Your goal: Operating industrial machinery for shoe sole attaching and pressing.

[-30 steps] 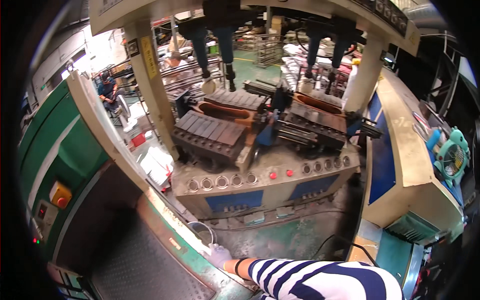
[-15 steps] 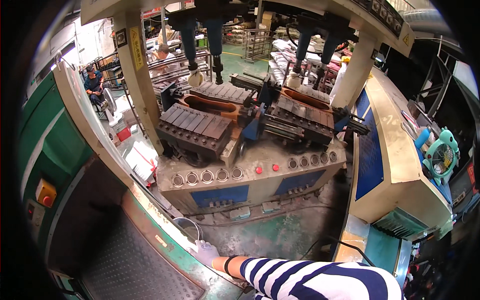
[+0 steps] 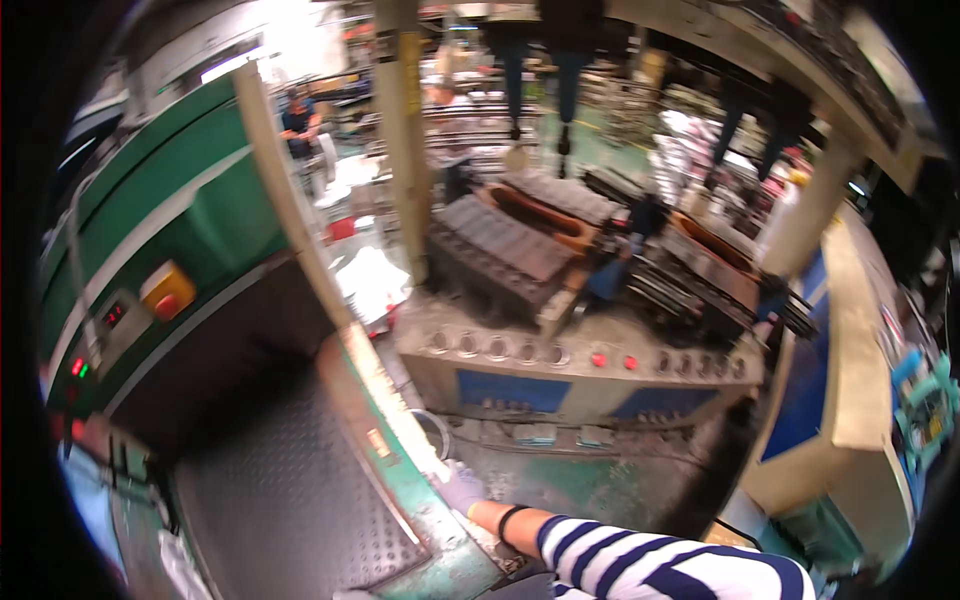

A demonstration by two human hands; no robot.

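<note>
My right hand (image 3: 460, 488) wears a pale glove and rests on the worn green edge (image 3: 408, 455) of the machine bed at my left. The arm has a dark band and a blue-and-white striped sleeve. Blur hides the fingers, so how they are bent does not show, and nothing is seen held. My left hand is out of view. Inside the green machine (image 3: 215, 215) lies a dark studded mat (image 3: 300, 480). A bucket (image 3: 432, 430) stands on the floor just beyond my right hand.
Ahead is a beige press (image 3: 500, 375) with two clamped orange-brown moulds (image 3: 535, 215) and red buttons. A yellow box with a red button (image 3: 168, 290) sits on the green machine. At right stand a beige-and-blue cabinet (image 3: 840, 340) and a teal fan (image 3: 928, 405). A person (image 3: 300, 125) sits far off.
The view has swung left, so the press and cabinet sit further right, and more of the green machine shows. My right hand stays on the green edge. The picture is now blurred.
</note>
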